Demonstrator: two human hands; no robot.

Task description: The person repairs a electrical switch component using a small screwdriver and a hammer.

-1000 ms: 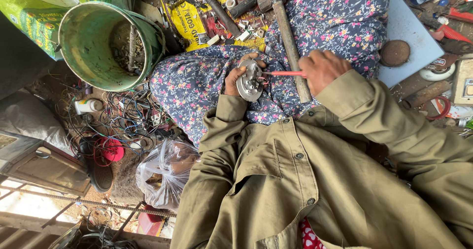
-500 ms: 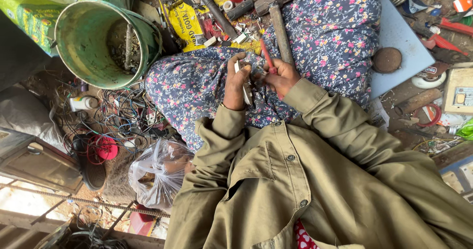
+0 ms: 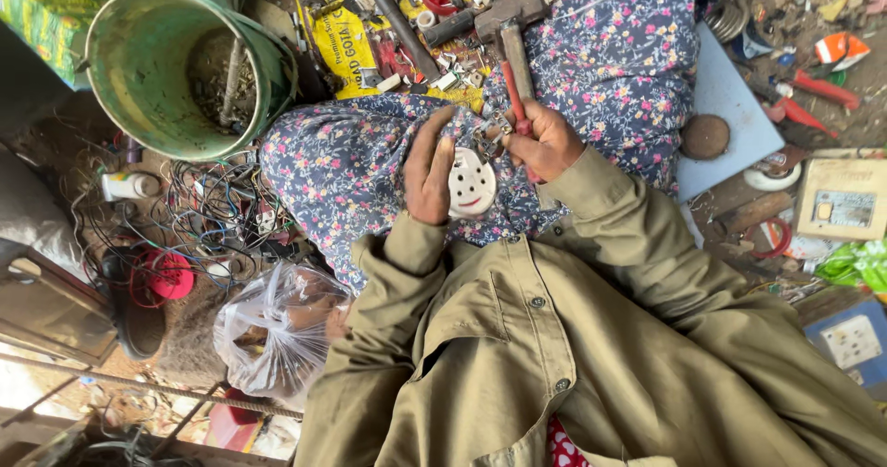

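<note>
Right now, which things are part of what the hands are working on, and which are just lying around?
In hand:
- left hand holding the white round socket plate
- right hand gripping the red-handled screwdriver

Lying about:
- hammer
- green bucket
- tangled wires
- clear plastic bag

Both hands met in the person's lap, the olive-green cotton sleeves bent at the elbows and drawn in toward each other. The left hand (image 3: 431, 167) was cupped, its fingers (image 3: 442, 133) extended and pressed side by side, curled round what it held. The right hand (image 3: 545, 139), just beside the left hand, was closed in a fist, thumb folded over its grasp, wrist emerging from a loose cuff angled toward the left hand.
</note>
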